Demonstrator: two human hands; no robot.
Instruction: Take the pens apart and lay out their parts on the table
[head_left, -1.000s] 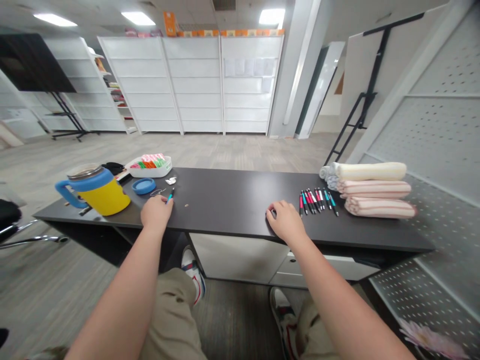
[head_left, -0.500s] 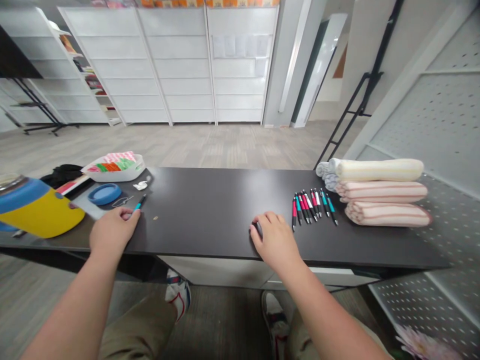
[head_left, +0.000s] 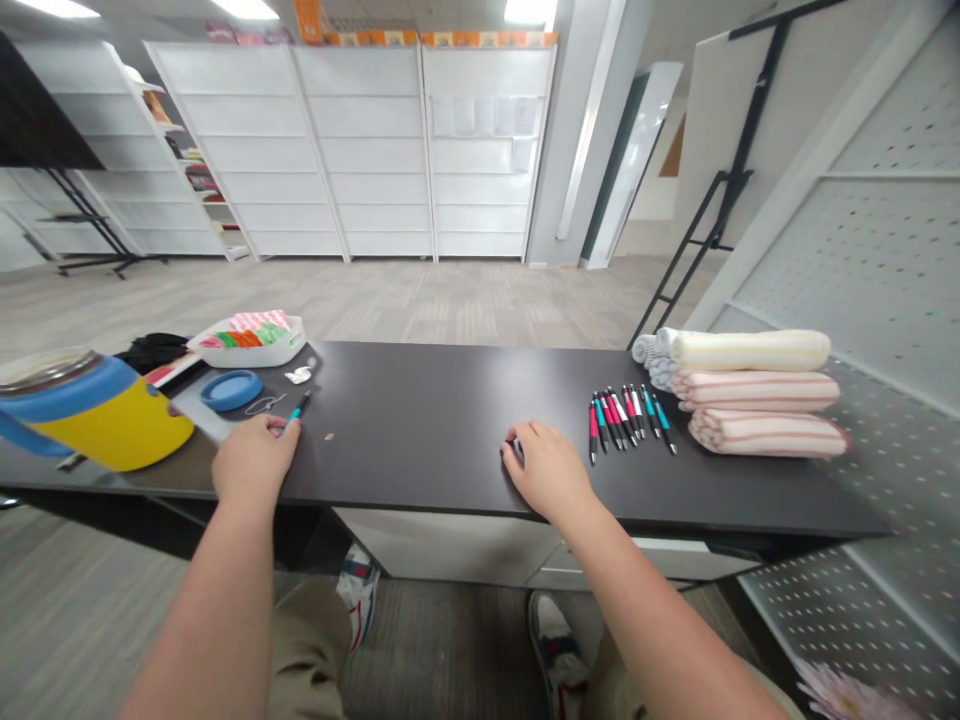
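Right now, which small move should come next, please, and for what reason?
Probably the left hand should lift its teal pen and carry it rightward to the grouped pens: this pen is already held, lies apart from them, and similar teal ones are among the group.

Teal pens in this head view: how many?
4. One teal pen is in the left hand; in the row at right, they are the second pen from the left, the rightmost pen and its neighbour. Either hand could hide another.
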